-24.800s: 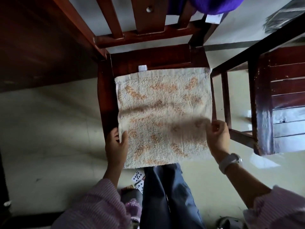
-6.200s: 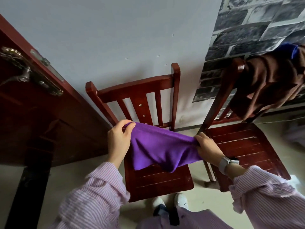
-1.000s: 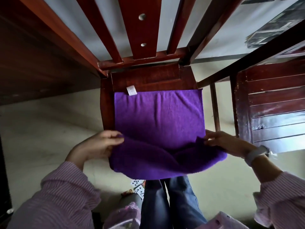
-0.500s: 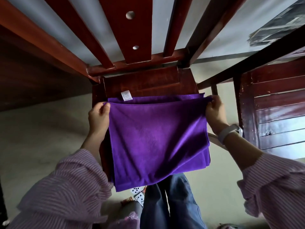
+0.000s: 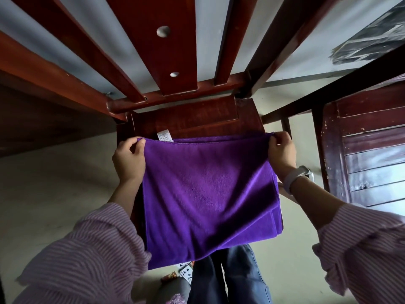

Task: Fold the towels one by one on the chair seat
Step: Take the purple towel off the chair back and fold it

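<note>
A purple towel (image 5: 208,194) lies doubled over on the chair seat (image 5: 192,119), its front hanging past the edge. To fold neatly, match the lifted corners to the far edge, then flatten. Left hand (image 5: 129,159) and right hand (image 5: 282,152), arms outstretched, each pinch a corner.

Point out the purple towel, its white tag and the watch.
purple towel (image 5: 208,194), head view, middle of the top layer
white tag (image 5: 164,136), head view, its printed face
watch (image 5: 295,175), head view, the white band
</note>
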`<state>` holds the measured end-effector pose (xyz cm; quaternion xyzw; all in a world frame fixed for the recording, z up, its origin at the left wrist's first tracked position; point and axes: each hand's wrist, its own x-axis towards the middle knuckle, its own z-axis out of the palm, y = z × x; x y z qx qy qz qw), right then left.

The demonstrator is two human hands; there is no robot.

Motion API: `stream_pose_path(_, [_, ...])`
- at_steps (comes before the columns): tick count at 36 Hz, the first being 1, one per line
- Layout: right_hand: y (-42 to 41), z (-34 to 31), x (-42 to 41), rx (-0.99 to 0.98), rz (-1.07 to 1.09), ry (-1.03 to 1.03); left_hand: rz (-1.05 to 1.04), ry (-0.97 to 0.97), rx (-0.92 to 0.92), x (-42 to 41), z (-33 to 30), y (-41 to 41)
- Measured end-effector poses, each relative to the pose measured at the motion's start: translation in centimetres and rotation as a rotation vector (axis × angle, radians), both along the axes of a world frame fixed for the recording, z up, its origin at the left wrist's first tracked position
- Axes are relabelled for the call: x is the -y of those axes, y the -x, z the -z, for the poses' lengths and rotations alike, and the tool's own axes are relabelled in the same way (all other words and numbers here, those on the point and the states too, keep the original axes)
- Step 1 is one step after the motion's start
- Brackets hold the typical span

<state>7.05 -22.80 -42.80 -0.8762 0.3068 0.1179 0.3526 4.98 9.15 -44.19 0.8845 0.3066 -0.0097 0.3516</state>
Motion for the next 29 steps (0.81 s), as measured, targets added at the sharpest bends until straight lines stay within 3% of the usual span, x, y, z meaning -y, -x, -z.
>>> stream_pose_path(4, [-0.3, 0.4, 0.3, -0.019, 0.001, 0.021, -0.024, -0.005, -0.025, -0.3, 0.8, -0.2])
stream_pose_path(10, [-0.8, 1.3, 0.5, -0.007, 0.074, -0.022, -0.236, 0.164, -0.079, -0.4, 1.5, -0.8])
stream_pose_path(15, [-1.2, 1.3, 0.2, -0.092, 0.102, 0.000, -0.030, -0.038, -0.117, 0.0, 1.1, -1.0])
stream_pose_path(20, [-1.0, 0.1, -1.1, 0.116, -0.322, 0.324, 0.353, -0.371, 0.015, 1.2, -0.4, -0.6])
stream_pose_path(25, [-0.5, 0.0, -5.0, 0.254, -0.801, 0.317, 0.709, -0.394, 0.190, 3.3, 0.6, -0.4])
stream_pose_path(29, [-0.1, 0.5, -7.1, 0.227, -0.870, 0.315, 0.778, -0.423, 0.185, 4.3, 1.6, -0.4])
